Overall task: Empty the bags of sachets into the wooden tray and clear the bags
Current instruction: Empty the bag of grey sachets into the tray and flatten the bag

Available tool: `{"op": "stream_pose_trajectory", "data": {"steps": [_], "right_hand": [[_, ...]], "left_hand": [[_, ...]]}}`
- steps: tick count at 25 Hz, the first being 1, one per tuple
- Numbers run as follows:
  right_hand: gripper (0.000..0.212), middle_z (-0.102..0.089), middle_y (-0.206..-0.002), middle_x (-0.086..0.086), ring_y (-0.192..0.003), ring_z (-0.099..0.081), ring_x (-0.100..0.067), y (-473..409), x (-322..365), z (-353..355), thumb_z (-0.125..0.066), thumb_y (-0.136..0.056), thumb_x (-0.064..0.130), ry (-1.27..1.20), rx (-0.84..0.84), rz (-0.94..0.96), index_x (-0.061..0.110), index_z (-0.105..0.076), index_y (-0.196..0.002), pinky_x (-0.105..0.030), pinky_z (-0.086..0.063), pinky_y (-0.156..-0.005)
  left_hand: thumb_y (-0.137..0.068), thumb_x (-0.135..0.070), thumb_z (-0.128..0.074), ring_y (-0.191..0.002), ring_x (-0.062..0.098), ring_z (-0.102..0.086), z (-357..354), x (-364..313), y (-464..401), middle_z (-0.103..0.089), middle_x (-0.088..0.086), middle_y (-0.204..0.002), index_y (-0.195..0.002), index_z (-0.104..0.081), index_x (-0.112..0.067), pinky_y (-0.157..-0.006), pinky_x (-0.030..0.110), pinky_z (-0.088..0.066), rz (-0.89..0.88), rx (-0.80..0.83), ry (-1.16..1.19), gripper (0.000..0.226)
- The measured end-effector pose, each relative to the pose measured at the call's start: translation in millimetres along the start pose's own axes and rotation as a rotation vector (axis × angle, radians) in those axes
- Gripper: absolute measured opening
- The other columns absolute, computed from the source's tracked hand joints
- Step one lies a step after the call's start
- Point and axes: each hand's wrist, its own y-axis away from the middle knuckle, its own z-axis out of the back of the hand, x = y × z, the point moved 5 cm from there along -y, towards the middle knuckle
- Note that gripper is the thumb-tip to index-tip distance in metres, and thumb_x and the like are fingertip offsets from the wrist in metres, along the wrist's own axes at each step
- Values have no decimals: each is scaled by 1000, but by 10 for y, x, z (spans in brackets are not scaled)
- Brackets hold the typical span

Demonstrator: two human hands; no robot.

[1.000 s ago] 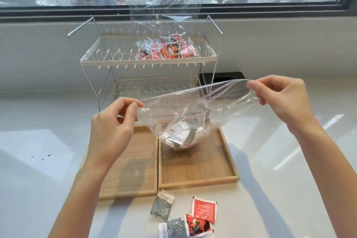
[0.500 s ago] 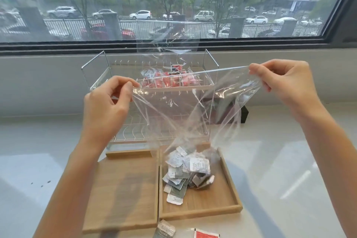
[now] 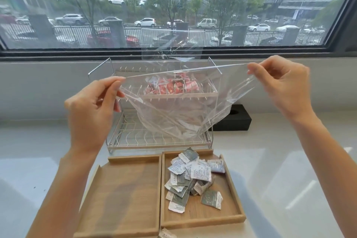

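Note:
I hold a clear plastic bag (image 3: 183, 114) stretched in the air above the tray, upside down with its mouth hanging low. My left hand (image 3: 92, 110) pinches one corner and my right hand (image 3: 282, 89) pinches the other. The bag looks empty. Below it lies a two-compartment wooden tray (image 3: 123, 195); a pile of grey and white sachets (image 3: 191, 177) lies in its right compartment, and the left one holds nothing. A second clear bag with red sachets (image 3: 170, 86) sits on the top shelf of the wire rack (image 3: 119, 141), seen through the held bag.
The wire rack stands right behind the tray on a white counter. A black block (image 3: 235, 120) with a round hole sits to the rack's right. One loose sachet (image 3: 167, 234) lies on the counter just in front of the tray. A window runs along the back.
The bag rose from inside the right compartment to chest height. Its sachets dropped out and now lie loose in the right compartment. Both hands kept their pinch on the corners.

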Motion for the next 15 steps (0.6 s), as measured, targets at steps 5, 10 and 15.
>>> {"op": "stream_pose_trajectory", "data": {"steps": [5,10,15], "right_hand": [[50,-46,-44,15,-47,-43,-1,-78,-117,-173,-45,-82,60,158,23,82,20,-62,-57,-26,-33,-53],[51,-47,-45,19,-45,-54,3,-163,-148,-258,-49,-84,49,124,12,103,10,-62,-54,-11,-37,-53],[34,-56,-52,21,-47,-61,6,-63,-72,-146,-57,-86,35,-58,-84,83,13,-58,-60,-13,-42,-41]], "left_hand": [[-92,-29,-46,-48,2,-62,-61,174,-65,-62,-33,-59,-84,-61,-27,-46,8,-44,82,0,-28,18],[-93,-32,-40,-57,4,-68,-166,247,-100,-66,-27,-58,-76,-53,-32,-51,20,-55,162,51,76,21],[-90,-42,-44,-79,8,-70,-79,195,-38,-70,-28,-75,-84,-57,-35,-75,28,-57,118,22,169,16]]}}
